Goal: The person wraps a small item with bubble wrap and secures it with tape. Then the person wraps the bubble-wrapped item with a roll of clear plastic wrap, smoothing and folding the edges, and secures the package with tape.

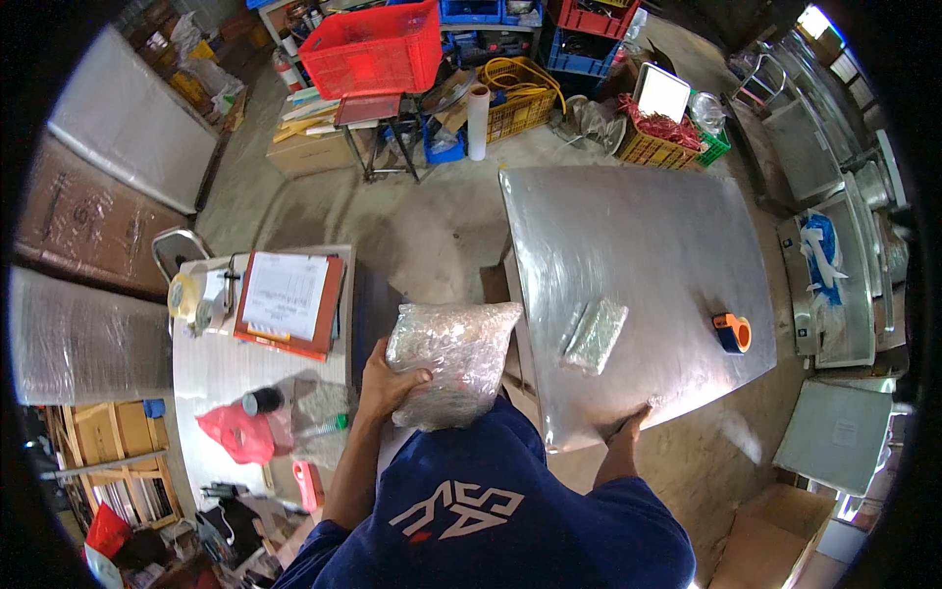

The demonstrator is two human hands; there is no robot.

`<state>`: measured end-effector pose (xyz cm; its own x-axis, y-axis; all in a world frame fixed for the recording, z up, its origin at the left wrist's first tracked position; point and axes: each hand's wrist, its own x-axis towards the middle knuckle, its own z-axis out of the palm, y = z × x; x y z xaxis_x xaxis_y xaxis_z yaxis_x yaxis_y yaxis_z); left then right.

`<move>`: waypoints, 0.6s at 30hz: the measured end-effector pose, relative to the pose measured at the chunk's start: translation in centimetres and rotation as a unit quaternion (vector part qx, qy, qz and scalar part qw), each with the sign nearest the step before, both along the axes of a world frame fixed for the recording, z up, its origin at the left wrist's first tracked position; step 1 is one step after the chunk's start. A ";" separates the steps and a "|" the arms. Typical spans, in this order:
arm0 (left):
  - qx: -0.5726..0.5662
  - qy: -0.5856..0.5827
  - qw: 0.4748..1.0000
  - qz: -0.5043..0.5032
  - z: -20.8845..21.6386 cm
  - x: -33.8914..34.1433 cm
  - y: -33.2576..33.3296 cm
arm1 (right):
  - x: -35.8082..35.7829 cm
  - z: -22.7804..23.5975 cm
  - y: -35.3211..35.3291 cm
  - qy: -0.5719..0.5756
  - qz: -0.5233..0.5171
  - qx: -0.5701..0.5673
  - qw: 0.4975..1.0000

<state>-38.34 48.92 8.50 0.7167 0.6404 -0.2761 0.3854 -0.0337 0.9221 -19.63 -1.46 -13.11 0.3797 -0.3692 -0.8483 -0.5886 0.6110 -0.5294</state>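
Observation:
A clear bubble-wrapped package (453, 358), bulky and squarish, is in my left hand (391, 381), whose thumb presses on its face in front of my chest. What lies inside the wrap I cannot make out. At the near edge of the metal-topped table (638, 236) rests my right hand (631, 428), its fingers apart as far as they show and no object visible in it. A smaller bubble-wrapped bundle (595, 337) lies on the metal top, left of an orange and black tape dispenser (731, 334).
The pale table (221, 378) at left bears a clipboard with papers (287, 299), tape rolls (184, 294), a pink plastic bag (235, 433) and a black roll (262, 401). Crates, including a red one (373, 49), stand ahead. Wrapped panels (132, 108) line the left; cartons (765, 540) sit lower right.

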 end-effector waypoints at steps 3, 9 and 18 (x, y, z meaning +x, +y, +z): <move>-0.030 0.028 0.999 0.008 -1.5 5.2 2.5 | 0.2 0.2 -1.8 0.027 -0.033 -0.034 0.999; -0.032 0.048 0.998 0.021 -5.2 16.3 9.7 | 3.2 0.2 -5.4 0.149 0.022 -0.206 0.967; 0.185 0.152 0.971 -0.008 -4.1 33.1 19.2 | 20.2 4.1 1.0 0.095 0.111 -0.758 0.636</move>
<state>-5.19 68.09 4.37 0.6481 0.7259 -0.2302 0.6350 -0.3483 0.6895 0.60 -0.44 -9.03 0.5094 -0.7724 0.3795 -0.7128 -0.6257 -0.3167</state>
